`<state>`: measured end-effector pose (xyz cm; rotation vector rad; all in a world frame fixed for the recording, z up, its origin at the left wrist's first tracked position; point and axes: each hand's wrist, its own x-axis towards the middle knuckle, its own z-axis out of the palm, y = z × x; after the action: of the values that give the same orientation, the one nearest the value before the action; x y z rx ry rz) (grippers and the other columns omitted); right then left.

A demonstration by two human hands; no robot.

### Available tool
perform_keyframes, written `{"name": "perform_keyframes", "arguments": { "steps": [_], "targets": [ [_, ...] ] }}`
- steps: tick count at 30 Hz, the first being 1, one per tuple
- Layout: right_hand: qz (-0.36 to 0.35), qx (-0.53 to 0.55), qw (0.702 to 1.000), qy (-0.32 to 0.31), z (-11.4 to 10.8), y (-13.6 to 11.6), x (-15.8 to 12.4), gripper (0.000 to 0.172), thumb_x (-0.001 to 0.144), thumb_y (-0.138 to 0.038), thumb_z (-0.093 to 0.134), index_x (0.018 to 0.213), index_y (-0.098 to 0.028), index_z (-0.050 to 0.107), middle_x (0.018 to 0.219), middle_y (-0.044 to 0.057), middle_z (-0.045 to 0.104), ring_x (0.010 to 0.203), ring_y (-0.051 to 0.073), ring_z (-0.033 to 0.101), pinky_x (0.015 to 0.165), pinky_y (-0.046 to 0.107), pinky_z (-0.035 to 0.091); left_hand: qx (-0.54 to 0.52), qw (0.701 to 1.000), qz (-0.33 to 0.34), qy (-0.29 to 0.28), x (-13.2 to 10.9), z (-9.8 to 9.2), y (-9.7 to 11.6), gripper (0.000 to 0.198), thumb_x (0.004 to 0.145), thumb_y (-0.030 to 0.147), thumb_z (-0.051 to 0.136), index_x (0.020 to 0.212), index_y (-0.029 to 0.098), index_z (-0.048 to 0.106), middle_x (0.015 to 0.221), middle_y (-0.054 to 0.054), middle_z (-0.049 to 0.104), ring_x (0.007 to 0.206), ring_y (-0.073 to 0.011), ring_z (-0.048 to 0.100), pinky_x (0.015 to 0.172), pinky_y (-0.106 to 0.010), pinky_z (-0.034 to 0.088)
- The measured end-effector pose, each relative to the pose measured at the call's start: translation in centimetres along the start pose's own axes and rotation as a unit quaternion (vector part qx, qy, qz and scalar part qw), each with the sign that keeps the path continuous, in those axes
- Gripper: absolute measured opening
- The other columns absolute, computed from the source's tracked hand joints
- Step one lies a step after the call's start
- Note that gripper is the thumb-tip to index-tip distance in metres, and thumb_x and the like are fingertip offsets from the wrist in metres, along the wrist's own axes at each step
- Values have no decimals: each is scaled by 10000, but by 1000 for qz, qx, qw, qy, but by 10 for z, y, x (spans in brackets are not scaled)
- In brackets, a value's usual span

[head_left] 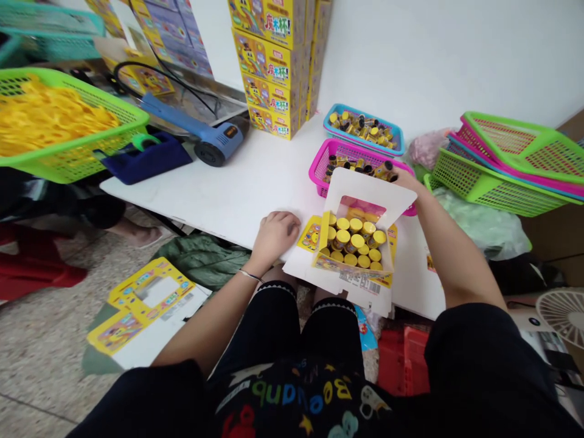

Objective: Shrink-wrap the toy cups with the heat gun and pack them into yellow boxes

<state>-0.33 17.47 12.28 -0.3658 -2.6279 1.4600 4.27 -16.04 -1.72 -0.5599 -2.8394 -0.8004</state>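
Note:
My left hand (277,236) rests on the white table edge, its fingers loosely curled with nothing visible in them. My right hand (404,180) is at the right end of a pink basket (318,177), partly hidden by a raised white box flap. Its fingers are closed on small tubes (387,168) with black ends. Between my hands stands an open yellow display box (353,264) with rows of yellow-capped tubes (356,242) inside. Under it lies a flat yellow printed carton (311,233). More small tubes lie in the pink basket.
Behind is a blue basket (401,141) of tubes, beside stacked yellow boxes (272,91). A blue heat gun (219,141) lies left, near a green basket (75,170) of yellow pieces. Stacked empty baskets (493,182) stand right. Flat cartons (150,304) lie low at left.

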Motion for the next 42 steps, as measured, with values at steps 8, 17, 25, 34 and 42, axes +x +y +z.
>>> {"name": "perform_keyframes", "arguments": {
  "steps": [8,17,25,34,42],
  "targets": [
    [19,77,988,134,-78,23,-16,439,599,-182,783,1007,-224,627,727,-36,669,569,188,646,450,316,547,25,1000,-2,-9,3,5,5,312,940,259,474,1130,222,720,1310,-101,699,1281,-362,548,1071,-550,431],
    [104,44,986,124,-46,35,-2,299,623,-136,748,833,-227,556,619,-70,566,533,148,590,448,296,540,31,999,11,-15,3,7,5,339,940,251,454,1164,212,706,1358,-113,678,1309,-355,543,1089,-559,434],
    [41,111,985,125,-58,23,-31,378,604,-257,733,939,-262,559,734,-48,588,593,149,597,454,271,515,-14,1000,7,-14,5,6,-3,349,913,258,469,1193,195,667,1320,-125,696,1309,-350,580,1133,-568,431],
    [-35,295,955,-19,-24,6,-169,418,679,-383,742,1010,-308,498,1272,-6,659,738,165,680,354,202,410,-269,947,91,152,-24,-40,52,219,1041,316,451,1136,220,623,1118,-71,718,947,-170,707,861,-330,602],
    [1,316,941,-117,23,-1,-188,399,744,-454,748,1040,-309,523,1165,-12,683,655,133,644,407,240,492,-309,916,246,-67,-15,-56,146,650,785,342,894,1345,272,573,1395,-98,603,1235,-273,636,910,-386,638]
  ]
}}
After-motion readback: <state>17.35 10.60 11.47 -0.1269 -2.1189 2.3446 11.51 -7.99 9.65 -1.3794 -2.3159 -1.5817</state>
